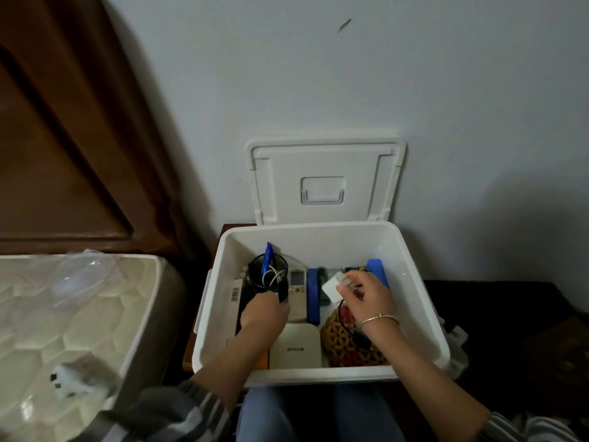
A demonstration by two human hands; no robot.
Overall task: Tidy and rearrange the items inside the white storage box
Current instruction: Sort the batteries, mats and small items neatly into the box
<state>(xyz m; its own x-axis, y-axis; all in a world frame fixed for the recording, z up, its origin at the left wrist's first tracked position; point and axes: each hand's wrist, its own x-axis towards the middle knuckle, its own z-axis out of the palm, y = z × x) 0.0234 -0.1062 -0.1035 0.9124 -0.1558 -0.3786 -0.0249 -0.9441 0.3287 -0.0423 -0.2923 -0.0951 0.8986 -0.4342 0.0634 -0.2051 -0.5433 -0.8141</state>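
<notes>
Watching from beside the bed. The white storage box [318,232] stands open against the wall, with its lid [325,161] tipped upright at 12 o'clock, presumably leaned there so both hands can reach in freely. The person is at 6 o'clock, both forearms over the near rim.

Right hand [366,298]: the grip is pinched on a small white flat piece [331,287], thumb and fingertips clamped at its edge. The piece is held raised over the contents toward 1 o'clock. Judgement: it is lifted clear while a slot is chosen.

Left hand [264,314]: at 9 o'clock, against the near side of the black cup [255,272]. The fingers are hidden by the back of the hand, so I cannot tell whether the grip is clamped on the cup or only resting against it. It is probably steadying the cup, which stands upright with a blue pen [267,260] and a white cable [274,275] in it and would spill if knocked.

Contents:
- The remote control [298,291] and a blue bar [314,298] lie side by side at centre, running 12 to 6.
- A white flat device [294,347] lies at 6 o'clock.
- A woven bag [347,346] sits at 5 o'clock, under the right wrist.
- A blue block [377,269] sits at 1 o'clock.

Progress, by judgement: the centre is lined up and the right side is unsorted.
</notes>
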